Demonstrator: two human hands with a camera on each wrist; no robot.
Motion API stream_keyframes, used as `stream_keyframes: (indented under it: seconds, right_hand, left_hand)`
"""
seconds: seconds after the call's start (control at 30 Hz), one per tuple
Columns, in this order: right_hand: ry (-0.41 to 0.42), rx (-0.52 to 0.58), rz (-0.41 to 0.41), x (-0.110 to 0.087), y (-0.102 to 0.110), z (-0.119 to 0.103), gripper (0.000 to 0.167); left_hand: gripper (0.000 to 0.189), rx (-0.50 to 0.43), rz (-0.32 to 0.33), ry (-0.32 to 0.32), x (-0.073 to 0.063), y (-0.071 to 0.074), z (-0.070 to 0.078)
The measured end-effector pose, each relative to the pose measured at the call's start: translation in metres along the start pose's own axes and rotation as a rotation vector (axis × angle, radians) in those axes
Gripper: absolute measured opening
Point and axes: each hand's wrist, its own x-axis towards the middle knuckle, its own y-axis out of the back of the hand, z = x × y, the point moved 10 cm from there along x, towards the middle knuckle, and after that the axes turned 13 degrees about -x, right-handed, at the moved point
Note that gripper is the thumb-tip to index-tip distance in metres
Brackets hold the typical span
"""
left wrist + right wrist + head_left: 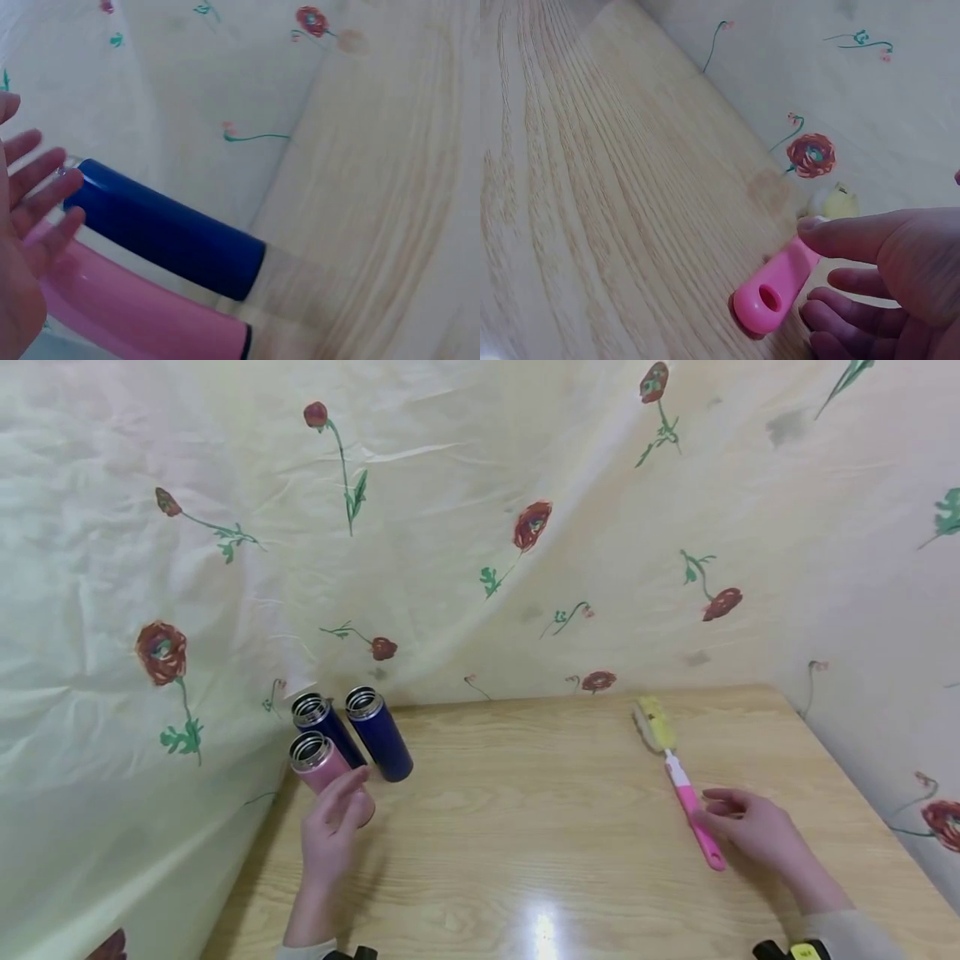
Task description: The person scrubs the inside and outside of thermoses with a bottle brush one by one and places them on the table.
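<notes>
Fingers (861,283) of the right hand (757,833) lie just beside the pink-handled brush (678,775).

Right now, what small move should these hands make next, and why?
Perhaps the right hand should close its fingers round the pink handle of the brush: its thumb is at the handle, yet the other fingers sit loosely beside it, not wrapped round it.

Watching over the feeds, I am finding no text I can read, since the dark mark (651,717) on the brush's (681,782) yellow head is appearing too small, and the yellow label (806,952), nearer me and right of the brush, is looking blurred.
</notes>
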Motion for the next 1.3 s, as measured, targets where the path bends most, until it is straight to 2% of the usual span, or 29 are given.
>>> stream_keyframes:
  seconds: [0.1,0.27,0.33,0.4,0.47,0.53,0.73,0.83,0.97,1.1,1.2,1.3]
  right_hand:
    - [-0.011,-0.01,-0.001,-0.001,0.0,0.001,0.082]
    - [-0.001,-0.026,0.004,-0.003,0.002,-0.003,0.078]
    - [0.003,-0.023,-0.002,-0.003,0.002,-0.004,0.077]
    - [0.001,-0.018,-0.013,-0.003,0.001,-0.005,0.077]
    - [0.001,-0.018,-0.025,-0.003,0.0,-0.006,0.077]
    - [0.0,-0.023,-0.031,-0.003,-0.002,-0.006,0.076]
    - [0.001,-0.016,-0.043,-0.004,-0.004,-0.007,0.074]
    - [-0.003,-0.001,-0.043,-0.006,-0.006,-0.008,0.074]
    - [-0.026,0.062,-0.021,-0.009,-0.008,-0.004,0.069]
    - [-0.025,0.099,0.104,-0.015,0.002,-0.001,0.059]
    - [-0.017,0.095,0.26,-0.019,0.017,0.0,0.051]
    - [-0.06,0.178,0.399,-0.024,0.032,0.005,0.048]
  left_hand:
    - [0.037,-0.064,0.09,-0.131,0.002,0.011,0.013]
    - [0.036,-0.185,0.328,-0.359,0.001,0.038,0.03]
    - [0.037,-0.192,0.407,-0.4,-0.001,0.047,0.034]
    - [0.044,-0.184,0.458,-0.4,-0.001,0.053,0.035]
    - [0.054,-0.167,0.482,-0.359,-0.001,0.058,0.032]
    - [0.064,-0.149,0.482,-0.275,0.001,0.061,0.025]
    - [0.086,-0.158,0.448,0.074,0.001,0.063,-0.015]
    - [0.092,-0.142,0.45,0.171,-0.004,0.065,-0.032]
    - [0.098,-0.102,0.437,0.248,-0.009,0.066,-0.047]
    - [0.102,-0.107,0.423,0.321,-0.011,0.062,-0.059]
    - [0.102,-0.114,0.424,0.35,-0.013,0.06,-0.065]
    - [0.1,-0.108,0.436,0.356,-0.014,0.061,-0.068]
